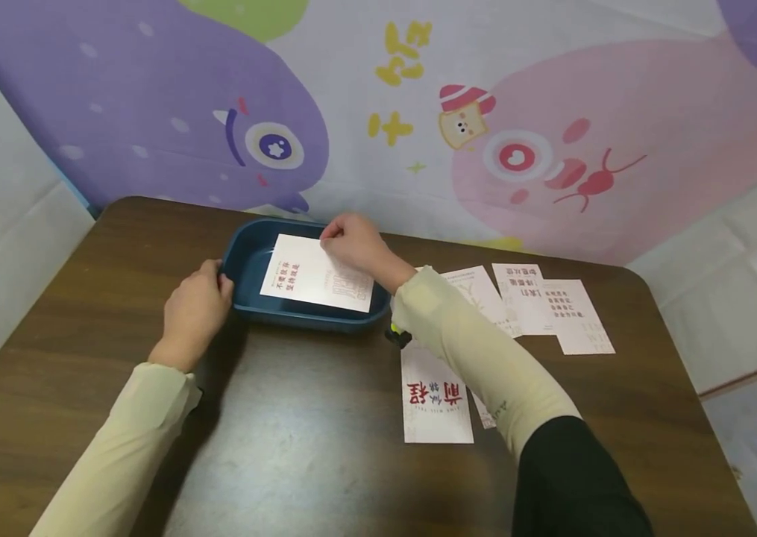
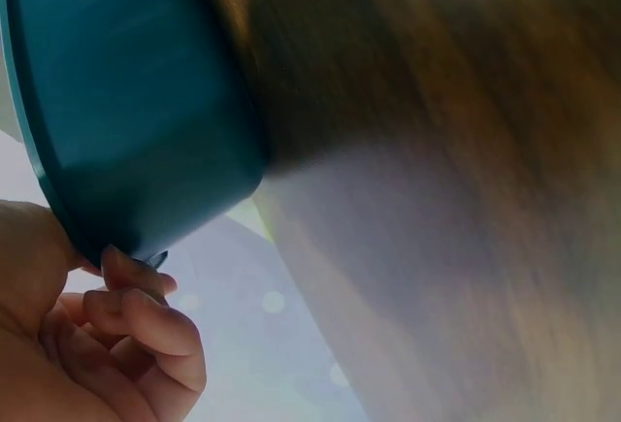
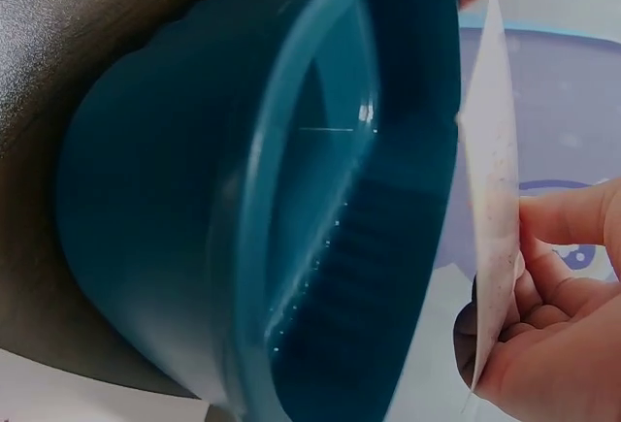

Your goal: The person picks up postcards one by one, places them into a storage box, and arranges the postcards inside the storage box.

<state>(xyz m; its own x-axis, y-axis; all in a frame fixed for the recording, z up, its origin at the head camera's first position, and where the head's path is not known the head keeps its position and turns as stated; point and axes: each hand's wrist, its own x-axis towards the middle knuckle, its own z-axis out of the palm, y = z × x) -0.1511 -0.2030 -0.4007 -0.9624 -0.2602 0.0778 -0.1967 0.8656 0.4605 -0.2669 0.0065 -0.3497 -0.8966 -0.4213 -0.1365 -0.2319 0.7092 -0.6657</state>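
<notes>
A dark blue-green plastic basin [image 1: 311,322] stands near the back of the table. At its left end my left hand [image 1: 197,309] grips the rim; in the left wrist view the thumb and curled fingers [image 2: 146,330] pinch the basin's edge. Over the basin my right hand [image 1: 358,242] pinches a white card [image 1: 311,276] with red printed characters by its far edge. The right wrist view shows the card [image 3: 493,150] almost edge-on above the rim, between thumb and fingers [image 3: 563,213].
Several more printed cards lie to the right of the basin, among them a card with large red characters [image 1: 435,425] and a card at the far right [image 1: 579,321]. My right forearm covers part of them. Behind the brown wooden table [image 1: 311,462] hangs a cartoon-printed cloth [image 1: 378,149].
</notes>
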